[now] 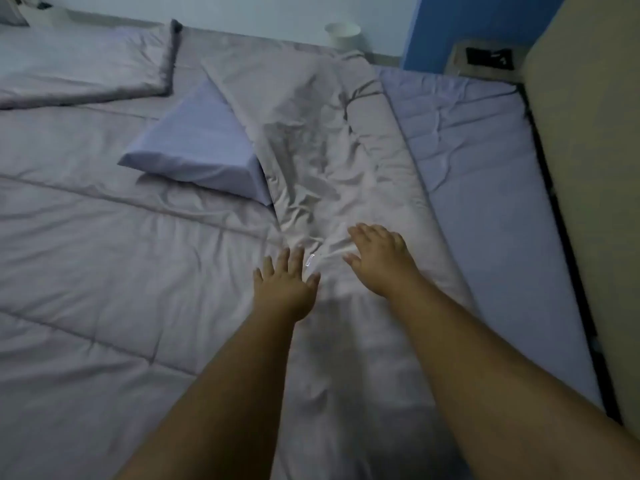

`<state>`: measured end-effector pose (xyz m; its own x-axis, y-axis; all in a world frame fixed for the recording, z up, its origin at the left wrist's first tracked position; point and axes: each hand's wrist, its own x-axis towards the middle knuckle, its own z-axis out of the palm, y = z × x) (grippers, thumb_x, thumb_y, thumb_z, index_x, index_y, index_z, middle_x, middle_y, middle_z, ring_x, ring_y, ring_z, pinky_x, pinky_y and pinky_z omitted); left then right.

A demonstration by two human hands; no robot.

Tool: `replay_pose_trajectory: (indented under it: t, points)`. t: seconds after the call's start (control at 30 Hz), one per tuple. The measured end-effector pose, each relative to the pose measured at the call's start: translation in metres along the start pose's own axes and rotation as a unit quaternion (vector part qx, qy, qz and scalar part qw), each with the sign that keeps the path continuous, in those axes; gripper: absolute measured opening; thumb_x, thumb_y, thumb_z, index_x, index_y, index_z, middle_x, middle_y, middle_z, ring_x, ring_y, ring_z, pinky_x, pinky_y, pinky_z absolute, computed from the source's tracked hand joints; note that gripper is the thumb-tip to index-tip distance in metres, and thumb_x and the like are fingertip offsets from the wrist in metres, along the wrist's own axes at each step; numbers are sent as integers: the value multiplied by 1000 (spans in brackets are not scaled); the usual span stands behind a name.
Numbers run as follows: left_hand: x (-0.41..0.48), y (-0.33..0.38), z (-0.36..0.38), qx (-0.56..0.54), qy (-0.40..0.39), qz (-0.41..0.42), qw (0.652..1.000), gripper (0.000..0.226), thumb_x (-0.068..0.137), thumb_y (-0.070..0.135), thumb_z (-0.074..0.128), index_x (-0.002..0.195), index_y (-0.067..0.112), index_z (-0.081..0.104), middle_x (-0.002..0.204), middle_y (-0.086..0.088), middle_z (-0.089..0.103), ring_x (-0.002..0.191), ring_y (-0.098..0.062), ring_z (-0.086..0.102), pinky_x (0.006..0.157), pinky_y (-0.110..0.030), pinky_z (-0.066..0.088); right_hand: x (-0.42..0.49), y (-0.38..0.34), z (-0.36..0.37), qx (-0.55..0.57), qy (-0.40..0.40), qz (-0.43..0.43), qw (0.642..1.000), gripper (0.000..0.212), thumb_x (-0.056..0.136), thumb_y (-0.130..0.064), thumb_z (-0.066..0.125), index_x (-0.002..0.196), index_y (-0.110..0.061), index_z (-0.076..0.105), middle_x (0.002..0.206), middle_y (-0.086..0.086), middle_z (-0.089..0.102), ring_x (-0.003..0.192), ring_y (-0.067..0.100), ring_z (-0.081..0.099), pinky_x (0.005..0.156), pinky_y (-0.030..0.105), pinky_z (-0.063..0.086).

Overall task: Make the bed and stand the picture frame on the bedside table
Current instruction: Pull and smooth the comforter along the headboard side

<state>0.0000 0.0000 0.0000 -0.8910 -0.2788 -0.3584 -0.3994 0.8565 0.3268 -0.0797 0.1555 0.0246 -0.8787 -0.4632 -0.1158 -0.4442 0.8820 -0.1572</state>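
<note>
A grey quilted duvet (104,258) covers most of the bed, with a creased folded strip (325,157) running up the middle. My left hand (284,289) and my right hand (381,261) lie flat on that strip, fingers spread, holding nothing. A small white label (310,260) shows between them. A pale blue pillow (204,147) lies on the duvet to the upper left, partly tucked under the strip. The blue fitted sheet (485,174) is bare on the right side. No picture frame is in view.
A beige headboard (588,168) lines the right edge. A second folded grey quilt (79,64) lies at the far left. A white cylindrical bin (343,34) stands beyond the bed by the wall. A dark box (488,58) sits at the far right corner.
</note>
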Motion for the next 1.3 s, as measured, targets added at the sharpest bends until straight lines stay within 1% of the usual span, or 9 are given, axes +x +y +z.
replay_pose_trajectory:
  t: [0.2, 0.4, 0.57, 0.77, 0.87, 0.97, 1.07, 1.2, 1.3]
  points:
    - [36, -8, 43, -15, -20, -17, 1000, 64, 95, 54, 22, 150, 32, -2, 161, 4, -2, 148, -28, -1, 120, -47, 2, 37, 15, 51, -19, -46, 17, 999, 60, 97, -45, 32, 149, -22, 14, 159, 0, 12, 145, 22, 10, 116, 40, 11]
    - [66, -15, 77, -49, 0, -13, 999, 68, 90, 57, 23, 150, 30, 5, 161, 1, 7, 148, -29, 7, 121, -44, 8, 50, 29, 89, -24, -61, 27, 997, 61, 97, -47, 30, 150, -24, 10, 160, -1, 5, 147, 21, 2, 117, 43, 3]
    - [65, -17, 97, -62, 33, -1, 998, 63, 94, 49, 32, 150, 27, 13, 155, -3, 24, 138, -32, 26, 112, -42, 26, 44, 39, 118, -5, -65, 29, 997, 61, 97, -45, 32, 150, -23, 11, 160, -2, 7, 147, 20, 3, 118, 39, 4]
    - [62, -10, 98, -100, 50, -9, 994, 49, 95, 39, 39, 141, 24, 35, 138, -12, 44, 122, -36, 46, 99, -45, 42, 39, 42, 130, -7, -23, 10, 1000, 56, 97, -37, 37, 148, -20, 21, 158, -1, 19, 144, 19, 16, 115, 37, 15]
    - [59, -5, 94, -121, 52, -3, 991, 39, 96, 34, 39, 131, 21, 49, 130, -14, 51, 116, -36, 52, 97, -42, 44, 38, 43, 126, -6, -14, 3, 1000, 51, 96, -32, 42, 144, -20, 31, 155, 0, 28, 141, 20, 26, 112, 37, 23]
    - [53, -3, 88, -140, 44, 10, 989, 33, 95, 33, 41, 120, 19, 57, 124, -16, 55, 112, -37, 53, 97, -41, 45, 32, 40, 123, 8, 12, 7, 1000, 29, 94, -24, 46, 121, -18, 53, 138, 5, 51, 126, 25, 44, 100, 36, 33]
    - [44, 0, 82, -152, 17, 21, 988, 32, 95, 31, 43, 115, 14, 61, 121, -18, 57, 112, -36, 53, 97, -37, 43, 21, 35, 109, 20, 21, 32, 999, 19, 93, -19, 42, 100, -16, 59, 111, 13, 64, 106, 33, 54, 88, 38, 39]
    - [27, 3, 70, -169, -9, 33, 985, 30, 95, 29, 46, 103, 7, 65, 114, -17, 58, 108, -33, 54, 91, -30, 40, 1, 33, 92, 52, -8, 46, 998, 24, 96, -21, 33, 111, -21, 52, 113, 20, 61, 101, 38, 57, 86, 40, 44]
    - [10, 6, 59, -198, -45, 46, 978, 31, 95, 27, 49, 103, 4, 67, 118, -12, 55, 110, -25, 54, 90, -19, 34, -11, 33, 74, 74, -29, 36, 996, 26, 97, -19, 32, 119, -23, 47, 117, 16, 62, 104, 34, 59, 90, 39, 45]
